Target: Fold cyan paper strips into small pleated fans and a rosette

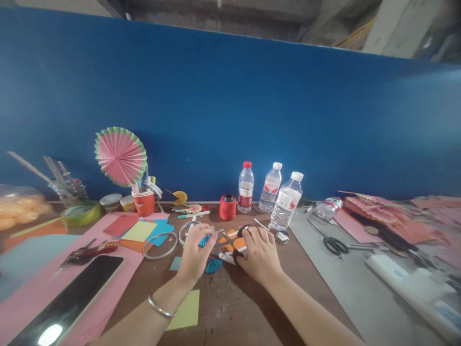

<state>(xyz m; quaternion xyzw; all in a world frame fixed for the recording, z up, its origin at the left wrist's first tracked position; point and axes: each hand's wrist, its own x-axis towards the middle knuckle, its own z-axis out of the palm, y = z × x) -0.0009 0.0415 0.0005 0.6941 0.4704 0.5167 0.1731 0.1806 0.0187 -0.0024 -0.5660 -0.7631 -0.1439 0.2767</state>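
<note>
Blue pleated paper: a small folded piece [204, 240] sits at the person's left hand, over the middle of the tabletop [230, 312].
Left hand: the hand [194, 247] has its fingers drawn narrow beside that piece; whether they grip it, one cannot tell. A silver bangle [160, 307] circles the wrist.
Right hand: the hand [261, 252] holds black-handled scissors [236, 257], finger and thumb at the two spread loops; the blades are hard to make out.
Between the hands: orange paper [238, 244] lies by the scissors, and a blue fan [213, 266] rests just nearer the person.
Near the left forearm: a yellow sheet [188, 310], partly covered.
Toward the far edge: a red spool [227, 207] stands left of a red-capped bottle [246, 190] and two white-capped ones.
Far left: a pink fan with a green rim [120, 156] rises by a red cup [144, 204].
Left side: a phone [72, 305] lies on pink paper [126, 281].
Right side: another pair of scissors [335, 246] lies on a grey sheet [317, 271].
</note>
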